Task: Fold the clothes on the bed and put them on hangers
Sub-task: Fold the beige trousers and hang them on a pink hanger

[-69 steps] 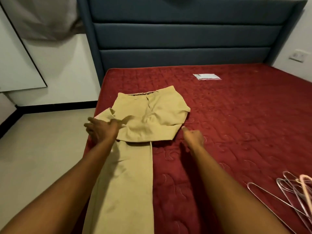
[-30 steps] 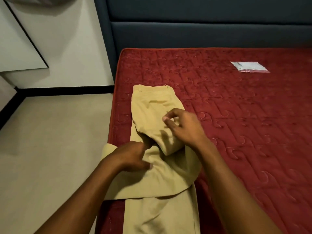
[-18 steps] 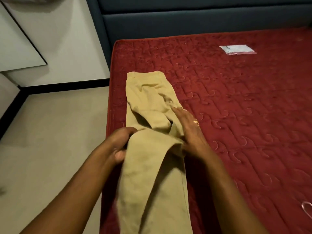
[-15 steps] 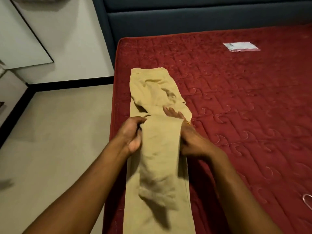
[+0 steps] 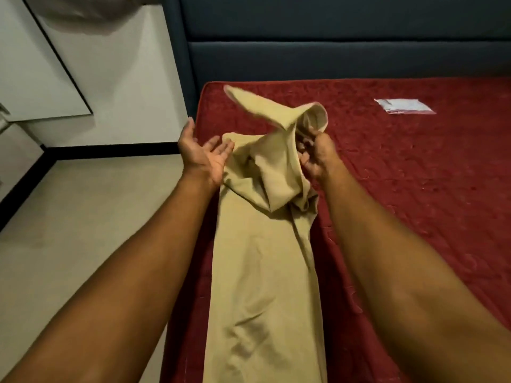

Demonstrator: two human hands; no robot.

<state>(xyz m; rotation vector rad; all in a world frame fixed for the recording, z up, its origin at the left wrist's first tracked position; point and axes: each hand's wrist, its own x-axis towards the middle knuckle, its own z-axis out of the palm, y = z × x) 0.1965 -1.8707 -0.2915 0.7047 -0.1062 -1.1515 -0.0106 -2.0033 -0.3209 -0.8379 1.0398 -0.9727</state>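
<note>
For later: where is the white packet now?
The white packet lies on the red mattress, upper right of the head view, near the blue headboard.

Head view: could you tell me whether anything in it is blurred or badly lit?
In the head view, the raised end of the trousers is motion-blurred; left hand and right hand are sharper; lighting is dim, with no glare, and the mattress darkens beneath the forearms.

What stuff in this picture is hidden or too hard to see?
Head view, trousers: leg ends cut off by the bottom edge.
Head view, raised trouser flap: smeared by motion blur.
Head view, right hand: its fingers partly buried in the cloth it grips.
Head view, white packet on the mattress: too small to read.
</note>
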